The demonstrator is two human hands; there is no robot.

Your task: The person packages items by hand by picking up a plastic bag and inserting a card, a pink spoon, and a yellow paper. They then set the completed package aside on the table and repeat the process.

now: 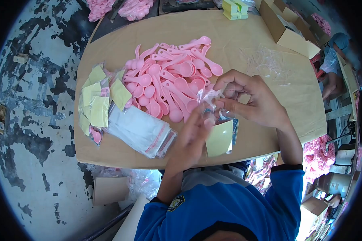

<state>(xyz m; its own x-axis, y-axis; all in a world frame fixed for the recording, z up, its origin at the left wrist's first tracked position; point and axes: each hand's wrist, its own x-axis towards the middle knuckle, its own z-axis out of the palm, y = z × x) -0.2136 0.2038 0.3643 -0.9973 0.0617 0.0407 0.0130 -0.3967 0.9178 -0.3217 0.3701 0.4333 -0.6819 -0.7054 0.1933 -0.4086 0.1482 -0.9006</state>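
Observation:
My right hand (251, 98) is closed in a pinch on the upper part of a small clear plastic bag (208, 96). My left hand (192, 134), smeared by motion, grips the same bag from the lower left, with a bit of pink showing by its fingertips. Just below the hands are yellow cards (219, 139), one with a dark printed edge showing at the right. Beyond my fingers spreads a heap of pink measuring spoons (165, 78). Flat clear bags (138, 129) lie stacked left of my left hand.
Filled bags with yellow cards (98, 110) pile up at the table's left edge. Thin clear plastic strips (267, 64) lie at the right. A yellow card stack (235, 9) and an open cardboard box (295, 38) stand at the back. Another person (336, 56) is at far right.

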